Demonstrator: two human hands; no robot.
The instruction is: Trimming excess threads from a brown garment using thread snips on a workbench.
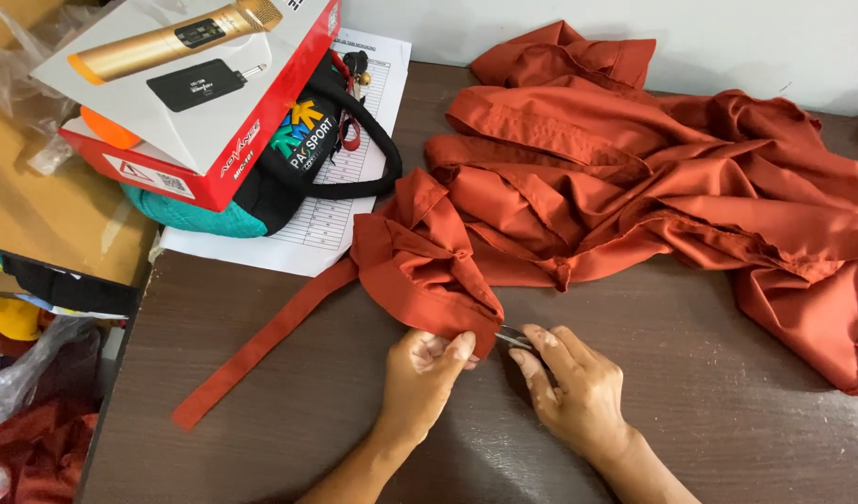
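Garment: rust-orange cloth, crumpled heap spread from centre to 3 o'clock of the dark wood table; one bunched corner hangs down toward 6 o'clock, right at the hands.
Cloth edge: folded hem at approx. centre-bottom, pinched by the left hand.
Left hand: closed, thumb and fingers gripping the hem of the bunched corner; forearm comes in from 6 o'clock.
Right hand: at 5 o'clock of the hem, fingers curled shut around a small metal tool; tool tip points to 9 o'clock and meets the cloth edge just beside the left thumb. Looks like snips or tweezers, can't tell which.
Hands: just beside each other, apart, w/ the tool between.
Strap: long rust-orange strip runs from the bunched corner toward 7 o'clock, lying flat on the table.
Paper: printed sheet at 11 o'clock, partly under the cloth corner and under the bag.
Bag: black pouch w/ teal base and black strap on the sheet, at 10-11 o'clock.
Box: red-and-white carton picturing a gold microphone, resting tilted on the bag, top left.
Cardboard: brown sheet at 9 o'clock, off the table edge.
Wall: white, along 12-2 o'clock behind the heap.
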